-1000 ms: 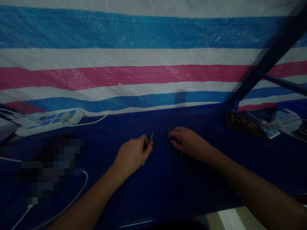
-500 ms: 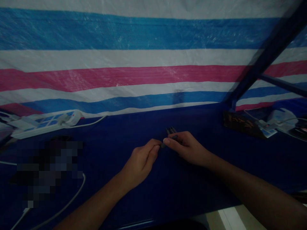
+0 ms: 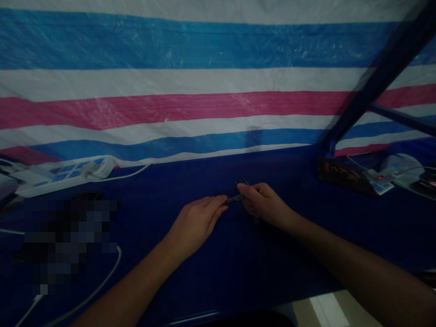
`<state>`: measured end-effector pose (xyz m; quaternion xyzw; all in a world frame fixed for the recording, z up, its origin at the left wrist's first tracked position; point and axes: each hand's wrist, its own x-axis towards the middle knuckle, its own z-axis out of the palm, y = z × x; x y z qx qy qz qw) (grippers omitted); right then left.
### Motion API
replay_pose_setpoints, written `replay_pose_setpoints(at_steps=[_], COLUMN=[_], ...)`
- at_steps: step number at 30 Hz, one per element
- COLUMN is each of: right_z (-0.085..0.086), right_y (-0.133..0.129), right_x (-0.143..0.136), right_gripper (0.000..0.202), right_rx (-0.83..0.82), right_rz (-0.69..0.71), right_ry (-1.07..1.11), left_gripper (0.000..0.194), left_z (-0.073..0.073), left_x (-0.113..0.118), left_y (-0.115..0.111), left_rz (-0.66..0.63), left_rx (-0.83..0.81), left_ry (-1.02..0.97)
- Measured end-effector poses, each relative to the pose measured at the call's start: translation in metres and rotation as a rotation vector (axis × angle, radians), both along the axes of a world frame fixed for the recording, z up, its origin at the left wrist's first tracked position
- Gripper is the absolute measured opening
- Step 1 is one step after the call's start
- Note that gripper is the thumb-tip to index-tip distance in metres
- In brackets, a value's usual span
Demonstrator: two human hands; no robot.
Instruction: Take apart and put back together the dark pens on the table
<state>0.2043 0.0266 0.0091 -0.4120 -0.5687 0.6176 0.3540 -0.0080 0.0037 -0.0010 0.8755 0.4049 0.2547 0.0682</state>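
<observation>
In the middle of the dark blue tabletop [image 3: 190,290], my left hand [image 3: 197,222] is closed, its thumb and fingers pinching one end of a slim grey pen-like stick [image 3: 233,199]. The stick's other end reaches my right hand [image 3: 264,204]. That hand is closed around a small bundle of dark slim sticks [image 3: 243,181], whose tips poke out above the fingers. A bit of the bundle also shows below the palm. Dim light and the fingers hide most of the sticks, so their exact kind is unclear.
A white power strip [image 3: 68,175] with plugs and cables lies at the back left. Nearer is a blurred-out dark object [image 3: 71,240] with a white cable [image 3: 117,259]. At right are a dark flat box [image 3: 344,175] and a blue metal post [image 3: 371,95]. Striped sheeting [image 3: 204,106] hangs behind.
The slim grey stick now spans the gap between my hands, showing more of its length. My right hand has turned, with its thumb moved up, and the dark tips show less.
</observation>
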Motion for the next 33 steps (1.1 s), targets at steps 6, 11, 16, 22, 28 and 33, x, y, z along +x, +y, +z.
replay_pose_setpoints(at_steps=[6,11,16,22,28,33], right_z=[0.002,0.012,0.010,0.000,0.009,0.026], right_y=[0.002,0.004,-0.001,-0.005,-0.005,0.002], right_x=[0.003,0.011,0.006,0.001,0.013,0.027], right_gripper=[0.061,0.057,0.061,0.055,0.053,0.039], right_rx=[0.067,0.137,0.097,-0.054,0.080,0.267], right_rz=[0.038,0.077,0.133,0.105,0.303,0.433], right_ry=[-0.050,-0.169,-0.064,-0.005,-0.095,-0.187], left_gripper=[0.030,0.028,0.025,0.029,0.034,0.042], left_z=[0.012,0.007,0.004,0.000,0.014,0.022], left_x=[-0.003,0.000,0.008,0.015,0.012,0.004], left_y=[-0.001,-0.005,-0.010,-0.013,-0.021,-0.016], left_rz=[-0.051,-0.039,-0.073,-0.019,-0.167,-0.254], left_rx=[-0.187,-0.026,0.053,0.062,-0.451,-0.684], left_ry=[0.019,-0.021,-0.011,0.204,0.005,-0.142])
